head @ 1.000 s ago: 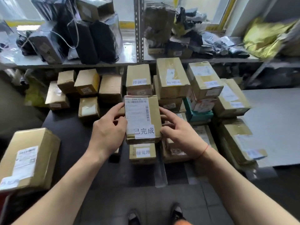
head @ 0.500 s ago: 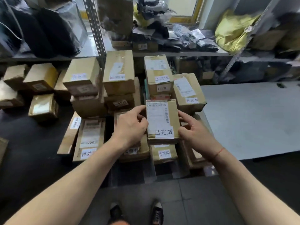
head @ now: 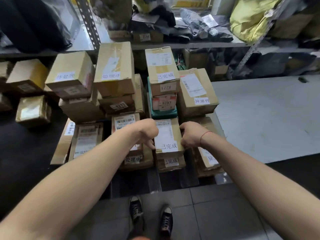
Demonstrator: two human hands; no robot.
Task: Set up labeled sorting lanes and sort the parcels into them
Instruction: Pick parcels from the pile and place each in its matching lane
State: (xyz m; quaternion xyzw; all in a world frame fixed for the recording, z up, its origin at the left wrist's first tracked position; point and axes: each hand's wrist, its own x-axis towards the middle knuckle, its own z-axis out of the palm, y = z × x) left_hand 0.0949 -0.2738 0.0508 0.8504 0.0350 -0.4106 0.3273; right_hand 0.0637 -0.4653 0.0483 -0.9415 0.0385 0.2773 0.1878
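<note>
Both hands (head: pixel 170 135) grip the labeled parcel (head: pixel 167 135) between them.

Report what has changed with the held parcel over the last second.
The parcel labelled 已完成, held up in front of the stacks a second ago, has come down onto the front box with the same label. The left hand and right hand still grip its sides. The surrounding stacks look unchanged; the 异常件 box stays put.

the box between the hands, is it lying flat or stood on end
Lying flat. The box rests label-up on another parcel in the 已完成 stack, with the left hand and right hand gripping its sides.
</note>
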